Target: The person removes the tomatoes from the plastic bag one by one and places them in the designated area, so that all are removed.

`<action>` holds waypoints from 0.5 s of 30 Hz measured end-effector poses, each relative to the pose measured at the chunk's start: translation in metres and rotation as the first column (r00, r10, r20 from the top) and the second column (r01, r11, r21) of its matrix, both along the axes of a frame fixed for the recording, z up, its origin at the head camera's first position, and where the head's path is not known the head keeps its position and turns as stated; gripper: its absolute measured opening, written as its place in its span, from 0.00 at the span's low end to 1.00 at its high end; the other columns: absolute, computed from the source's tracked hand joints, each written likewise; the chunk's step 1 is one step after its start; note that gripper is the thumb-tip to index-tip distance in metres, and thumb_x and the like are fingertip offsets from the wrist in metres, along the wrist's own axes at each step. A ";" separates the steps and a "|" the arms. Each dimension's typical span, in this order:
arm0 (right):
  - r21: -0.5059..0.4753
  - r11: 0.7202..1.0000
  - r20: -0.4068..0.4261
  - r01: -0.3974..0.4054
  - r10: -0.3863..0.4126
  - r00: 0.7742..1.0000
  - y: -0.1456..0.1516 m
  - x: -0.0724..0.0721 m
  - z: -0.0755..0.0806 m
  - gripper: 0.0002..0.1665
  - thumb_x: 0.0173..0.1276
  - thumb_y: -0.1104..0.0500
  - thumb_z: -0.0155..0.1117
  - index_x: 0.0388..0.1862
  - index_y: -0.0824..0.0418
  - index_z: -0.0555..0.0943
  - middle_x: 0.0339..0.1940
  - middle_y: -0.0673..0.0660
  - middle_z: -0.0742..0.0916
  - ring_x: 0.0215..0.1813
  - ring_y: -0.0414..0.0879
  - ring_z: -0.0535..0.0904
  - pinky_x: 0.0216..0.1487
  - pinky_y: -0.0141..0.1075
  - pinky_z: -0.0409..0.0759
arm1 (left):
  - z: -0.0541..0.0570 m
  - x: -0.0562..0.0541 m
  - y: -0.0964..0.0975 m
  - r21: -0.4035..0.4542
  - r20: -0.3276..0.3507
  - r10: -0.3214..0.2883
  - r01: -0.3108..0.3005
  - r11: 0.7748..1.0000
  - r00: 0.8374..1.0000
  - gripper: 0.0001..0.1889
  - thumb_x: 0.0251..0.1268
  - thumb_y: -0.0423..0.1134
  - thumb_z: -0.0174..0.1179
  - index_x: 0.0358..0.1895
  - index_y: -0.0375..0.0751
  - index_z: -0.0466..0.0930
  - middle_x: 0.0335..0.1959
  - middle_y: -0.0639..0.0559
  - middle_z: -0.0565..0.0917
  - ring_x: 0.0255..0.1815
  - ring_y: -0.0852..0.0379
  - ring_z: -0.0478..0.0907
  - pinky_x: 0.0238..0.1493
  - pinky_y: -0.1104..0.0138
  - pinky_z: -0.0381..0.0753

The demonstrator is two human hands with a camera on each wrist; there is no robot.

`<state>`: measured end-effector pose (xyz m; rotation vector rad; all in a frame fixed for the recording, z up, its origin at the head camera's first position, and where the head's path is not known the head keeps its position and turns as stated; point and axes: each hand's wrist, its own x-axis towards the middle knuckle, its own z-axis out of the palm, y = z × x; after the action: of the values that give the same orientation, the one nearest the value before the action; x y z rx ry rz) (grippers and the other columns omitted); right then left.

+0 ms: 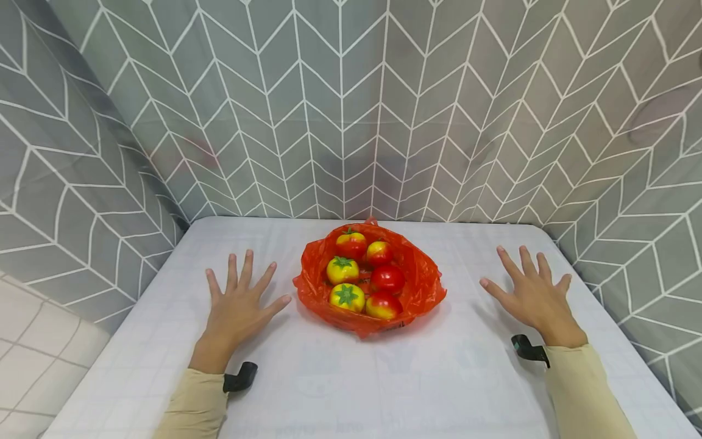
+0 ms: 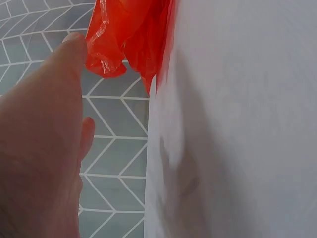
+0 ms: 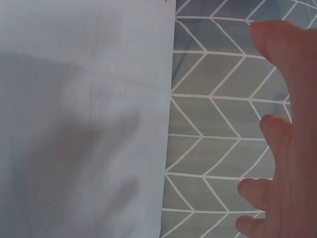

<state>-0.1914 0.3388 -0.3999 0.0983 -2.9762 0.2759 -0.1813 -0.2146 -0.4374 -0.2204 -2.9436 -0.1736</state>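
Observation:
A crinkled red plastic bag (image 1: 312, 274) lies spread wide at the middle of the table, its rim rolled out. Inside it sit several shiny tomatoes; a yellow tomato (image 1: 347, 297) with a green star-shaped top is at the front, a red tomato (image 1: 387, 278) to the right. My left hand (image 1: 237, 311) is left of the bag, fingers spread, thumb pointing toward the rim. In the left wrist view the bag (image 2: 124, 34) appears beyond the thumb. My right hand (image 1: 534, 299), fingers also spread, is farther off on the right. Neither hand holds anything; both cast shadows on the cloth.
A white cloth covers the table (image 1: 351, 384). Grey curtain (image 1: 340, 110) with a white chevron pattern hangs behind it and along both sides. Black wrist cameras sit at both cuffs, one camera (image 1: 240, 377) by the left sleeve. Pale floor tiles (image 1: 44, 341) show at lower left.

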 end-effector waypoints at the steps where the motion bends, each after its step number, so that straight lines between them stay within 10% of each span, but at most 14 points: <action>1: -0.004 1.000 0.000 -0.001 0.001 1.000 -0.001 0.000 0.000 0.53 0.69 0.24 0.46 0.84 0.47 0.46 0.78 0.76 0.52 0.75 0.81 0.41 0.55 0.85 0.29 | 0.000 0.000 0.001 0.001 -0.002 0.000 0.000 1.000 1.000 0.47 0.63 0.79 0.39 0.79 0.56 0.57 0.82 0.39 0.35 0.79 0.33 0.21 0.63 0.37 0.07; 15: -0.096 0.994 0.004 -0.060 0.061 0.998 -0.017 -0.005 -0.006 0.52 0.69 0.26 0.49 0.84 0.46 0.48 0.79 0.72 0.55 0.75 0.76 0.47 0.60 0.82 0.40 | -0.003 -0.009 0.019 0.114 0.026 -0.024 0.021 0.993 0.999 0.45 0.65 0.76 0.40 0.77 0.50 0.63 0.81 0.37 0.48 0.80 0.34 0.35 0.68 0.32 0.18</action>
<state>-0.1967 0.3220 -0.4061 0.1773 -2.9647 0.4273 -0.1901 -0.1958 -0.4404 -0.2367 -2.9477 -0.3490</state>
